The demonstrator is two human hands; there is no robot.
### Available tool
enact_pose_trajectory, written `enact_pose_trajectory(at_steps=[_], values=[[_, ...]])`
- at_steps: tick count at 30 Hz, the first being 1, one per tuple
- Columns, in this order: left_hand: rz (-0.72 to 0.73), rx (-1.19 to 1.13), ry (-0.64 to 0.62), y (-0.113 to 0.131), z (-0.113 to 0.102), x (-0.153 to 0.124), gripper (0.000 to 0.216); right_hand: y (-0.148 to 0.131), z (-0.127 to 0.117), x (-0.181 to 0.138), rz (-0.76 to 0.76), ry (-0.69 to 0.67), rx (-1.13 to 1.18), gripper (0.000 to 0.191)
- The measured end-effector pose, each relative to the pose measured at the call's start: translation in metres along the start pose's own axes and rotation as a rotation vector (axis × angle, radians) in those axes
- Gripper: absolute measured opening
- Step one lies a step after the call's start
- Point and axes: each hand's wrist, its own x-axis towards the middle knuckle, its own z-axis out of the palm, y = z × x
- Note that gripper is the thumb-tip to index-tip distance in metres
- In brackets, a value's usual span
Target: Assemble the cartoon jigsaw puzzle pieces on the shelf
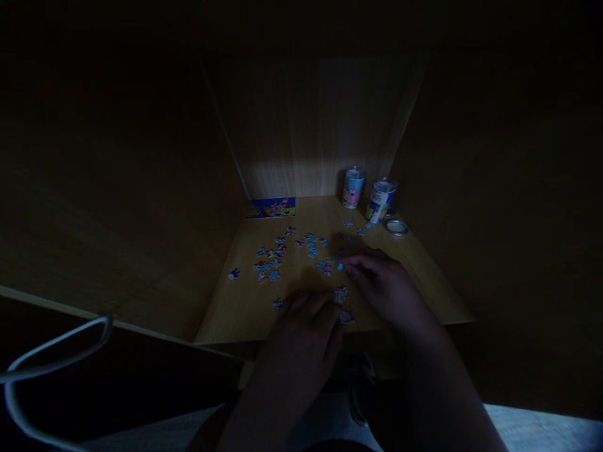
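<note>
My right hand (384, 279) is closed, thumb and forefinger pinching a small light-blue jigsaw puzzle piece (340, 267) just above the wooden surface. My left hand (306, 317) lies low near the front edge, its fingers laid out and touching or almost touching a small group of puzzle pieces (341, 294). It partly covers that group. Another puzzle piece (347, 316) shows beside the left thumb. Loose puzzle pieces, among them a pink one (328, 270), lie between the hands and farther back. Dim light hides finer detail.
More loose puzzle pieces (274, 274) spread to the left. A cartoon picture card (272, 208) lies against the back panel. Two cartoon cans (352, 188) (379, 202) stand at back right beside a round lid (397, 227). Wooden walls enclose both sides; a white cable (56, 342) hangs lower left.
</note>
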Motion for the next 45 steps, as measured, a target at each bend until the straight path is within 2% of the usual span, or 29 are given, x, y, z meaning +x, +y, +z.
enact_pose_trajectory(at_steps=[4,10,15,20,45], values=[[0.003,-0.006,0.007,-0.001,0.000,0.001,0.022,0.000,-0.001,-0.002,-0.001,-0.099,0.059,0.019],[-0.009,-0.004,0.034,-0.008,0.000,0.002,0.024,0.002,-0.005,-0.006,-0.017,-0.172,0.092,0.016],[-0.006,0.000,0.039,-0.011,0.000,0.002,0.024,0.002,-0.002,-0.007,-0.035,-0.142,0.047,0.024],[0.017,-0.014,0.047,-0.011,-0.002,0.005,0.023,0.000,0.000,-0.003,-0.057,-0.135,0.008,0.019],[0.020,-0.043,0.062,-0.013,0.001,0.005,0.022,0.001,0.002,-0.001,-0.082,-0.139,-0.023,0.018]])
